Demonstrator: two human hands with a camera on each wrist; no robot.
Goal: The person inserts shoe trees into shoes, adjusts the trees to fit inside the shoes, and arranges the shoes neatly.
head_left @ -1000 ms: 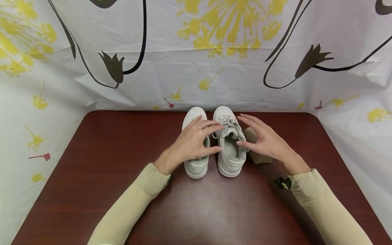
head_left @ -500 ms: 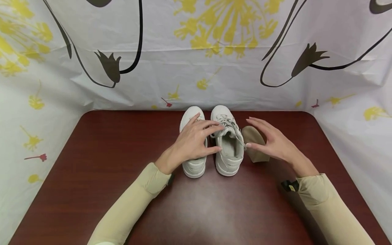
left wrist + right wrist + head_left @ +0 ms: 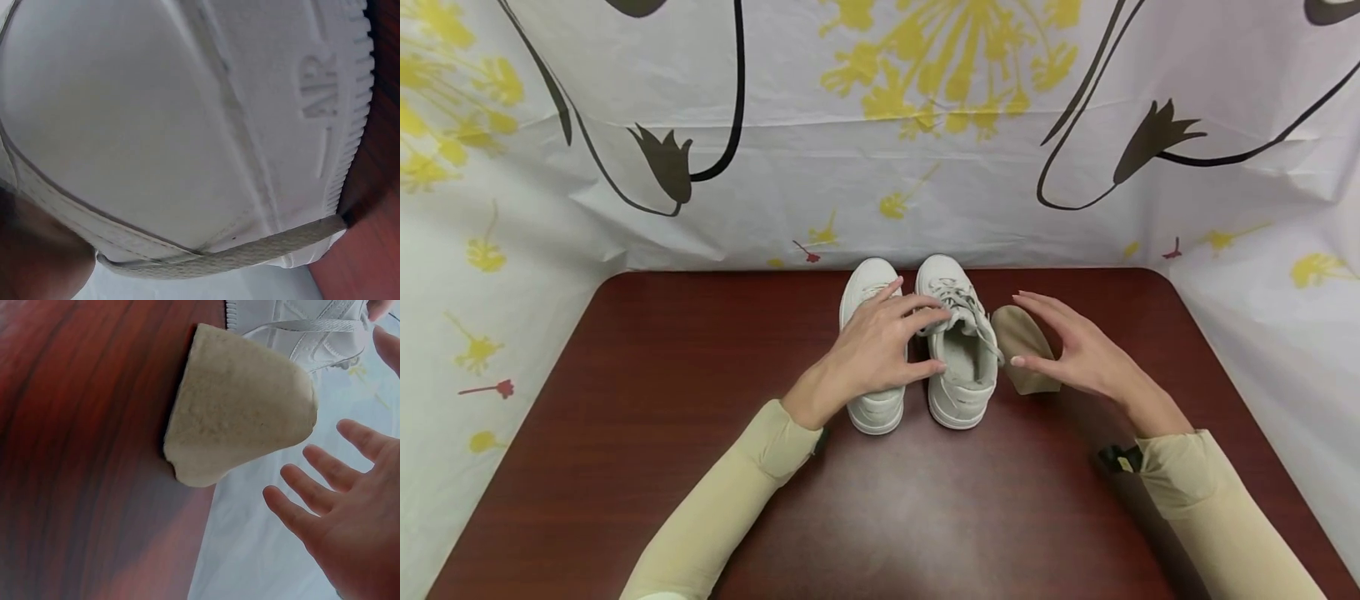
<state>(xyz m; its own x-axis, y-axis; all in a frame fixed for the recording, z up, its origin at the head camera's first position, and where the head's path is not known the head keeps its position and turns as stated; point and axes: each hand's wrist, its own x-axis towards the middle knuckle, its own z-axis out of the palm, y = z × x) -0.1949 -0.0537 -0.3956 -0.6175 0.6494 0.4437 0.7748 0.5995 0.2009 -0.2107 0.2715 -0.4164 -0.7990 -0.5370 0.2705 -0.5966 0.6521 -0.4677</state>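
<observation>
Two white lace-up sneakers stand side by side on the dark red table, toes toward the back. My left hand (image 3: 876, 342) is over the left sneaker (image 3: 877, 412), fingers spread and hiding its middle; contact cannot be told. Its thumb and fingertips reach the near side of the right sneaker (image 3: 958, 408), whose grey laces (image 3: 955, 296) look loose. A sneaker's white side (image 3: 125, 125) and a lace (image 3: 250, 250) fill the left wrist view. My right hand (image 3: 1082, 354) hovers with fingers apart beside a tan, curved, round-topped piece (image 3: 237, 400), holding nothing.
The dark red table (image 3: 880, 508) extends in front of the sneakers and to both sides. A white sheet (image 3: 820, 167) printed with yellow and dark flowers hangs behind and along the sides. The tan piece stands close to the right sneaker's side.
My right hand has moved right, away from the right sneaker, exposing more of the tan piece. My left hand stays over the left sneaker. The head view has shifted slightly.
</observation>
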